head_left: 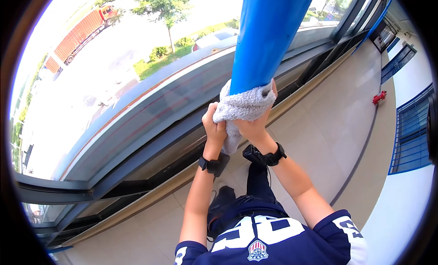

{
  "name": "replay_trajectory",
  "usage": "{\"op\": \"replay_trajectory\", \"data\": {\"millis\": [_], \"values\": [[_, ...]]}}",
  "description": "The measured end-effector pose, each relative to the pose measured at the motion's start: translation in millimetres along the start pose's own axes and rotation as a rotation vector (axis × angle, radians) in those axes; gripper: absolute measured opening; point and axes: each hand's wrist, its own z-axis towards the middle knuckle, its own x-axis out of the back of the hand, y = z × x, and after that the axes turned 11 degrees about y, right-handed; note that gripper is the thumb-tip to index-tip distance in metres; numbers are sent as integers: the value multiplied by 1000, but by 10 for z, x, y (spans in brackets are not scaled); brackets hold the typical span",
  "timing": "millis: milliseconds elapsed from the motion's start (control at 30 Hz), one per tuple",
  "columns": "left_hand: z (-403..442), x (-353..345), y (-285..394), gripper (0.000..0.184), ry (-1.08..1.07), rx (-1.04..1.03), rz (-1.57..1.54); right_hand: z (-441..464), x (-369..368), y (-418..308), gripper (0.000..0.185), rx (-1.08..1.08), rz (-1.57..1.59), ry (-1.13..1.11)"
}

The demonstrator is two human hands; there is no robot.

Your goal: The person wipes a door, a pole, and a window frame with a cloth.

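Two bare hands, both at one gray cloth (244,105). Left hand (214,125): fingers curled in, closed on the cloth's left side. Right hand (255,128): curved against the cloth's right side; most of its fingers hidden behind cloth and pole, so whether they pinch cannot be told.

One gray cloth, looped and bunched around the lower visible part of the blue pole (269,36), a loose fold hanging between the wrists. One blue pole, smooth and thick, running from the cloth to the top of the view, blocking part of the window behind.

Two black wrist straps, one per wrist, each with a dark box: left strap (210,165), right strap (274,156).

One dark window frame (150,162), slanting close beside the left hand and passing behind the pole. One tan ledge (137,200), along the window-side edge of the tiled floor (319,123).

One small red object (379,97), at the floor's far-side edge, by the wall. One blue barred window (413,130), in that wall.

Outside the glass: one red truck (80,36); one tree (166,11).
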Motion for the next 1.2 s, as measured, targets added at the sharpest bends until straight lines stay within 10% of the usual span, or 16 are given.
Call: {"op": "replay_trajectory", "data": {"millis": [567,867,1200], "values": [[-687,245,-261,61,-88,140,299,-899,144,369,85,-228,-37,-24],[-536,211,169,28,-61,330,230,-435,414,-54,90,28,-238,-192],[-347,36,295,20,70,370,122,41,52,-453,92,-159,-25,-47]]}}
